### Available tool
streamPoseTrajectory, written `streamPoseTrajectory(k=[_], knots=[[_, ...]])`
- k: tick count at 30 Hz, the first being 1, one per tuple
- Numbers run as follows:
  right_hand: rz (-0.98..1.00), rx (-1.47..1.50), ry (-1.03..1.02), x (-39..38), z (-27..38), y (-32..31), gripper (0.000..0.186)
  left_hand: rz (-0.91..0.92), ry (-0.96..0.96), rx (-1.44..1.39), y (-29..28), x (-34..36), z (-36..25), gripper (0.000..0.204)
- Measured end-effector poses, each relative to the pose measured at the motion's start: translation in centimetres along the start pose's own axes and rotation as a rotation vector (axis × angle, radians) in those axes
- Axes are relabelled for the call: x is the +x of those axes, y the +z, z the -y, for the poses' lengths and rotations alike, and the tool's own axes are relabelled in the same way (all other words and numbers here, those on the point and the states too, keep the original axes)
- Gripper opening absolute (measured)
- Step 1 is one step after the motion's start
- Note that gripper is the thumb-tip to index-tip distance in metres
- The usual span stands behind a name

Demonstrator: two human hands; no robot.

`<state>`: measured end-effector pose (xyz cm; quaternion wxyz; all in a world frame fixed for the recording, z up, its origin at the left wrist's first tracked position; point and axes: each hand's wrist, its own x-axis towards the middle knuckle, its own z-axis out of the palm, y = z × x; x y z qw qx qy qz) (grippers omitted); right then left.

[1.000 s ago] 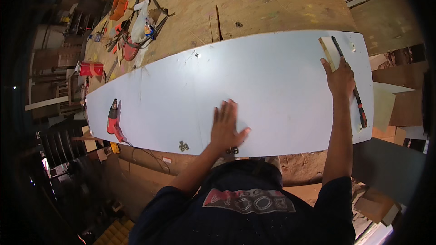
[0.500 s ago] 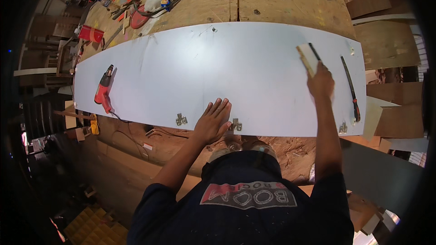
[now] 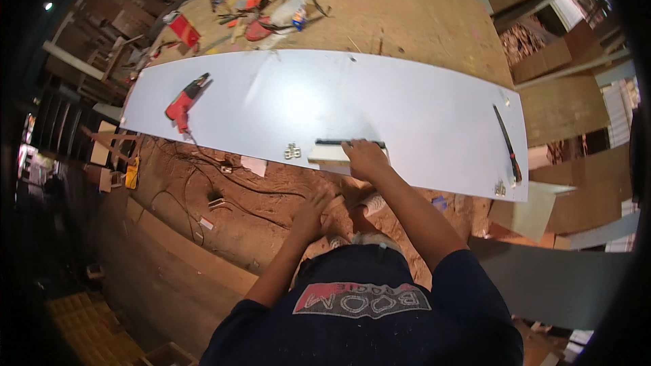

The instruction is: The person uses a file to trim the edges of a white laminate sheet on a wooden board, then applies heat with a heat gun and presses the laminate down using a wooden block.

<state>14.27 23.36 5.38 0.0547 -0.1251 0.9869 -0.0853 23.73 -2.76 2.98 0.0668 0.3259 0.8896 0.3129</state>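
The right hand (image 3: 363,157) grips a pale wooden try square (image 3: 333,152) at the near edge of a long white laminate board (image 3: 407,105), while the left hand (image 3: 310,213) hangs loosely open below it.

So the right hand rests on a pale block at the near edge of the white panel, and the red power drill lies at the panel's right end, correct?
Not quite. The head view shows the red power drill at the left end of the white panel, not the right. The right hand does rest on the pale block at the near edge.
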Motion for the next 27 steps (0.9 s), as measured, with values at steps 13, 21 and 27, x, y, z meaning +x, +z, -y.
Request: streamPoseTrajectory(k=[13, 21, 27], knots=[[-0.25, 0.376, 0.571, -5.5, -5.4, -6.1, 0.042, 0.648, -1.197, -0.001, 7.0, -34.5, 9.9, 0.055], [-0.652, 1.339, 0.746, 0.1, -27.6, -1.0, 0.036, 0.375, -1.342, -0.211, 8.1, -31.1, 12.8, 0.048], [-0.688, 1.767, 0.936, 10.8, -32.7, -2.2, 0.043, 0.24, -1.13, -0.06, 6.9, -19.9, 14.3, 0.059]])
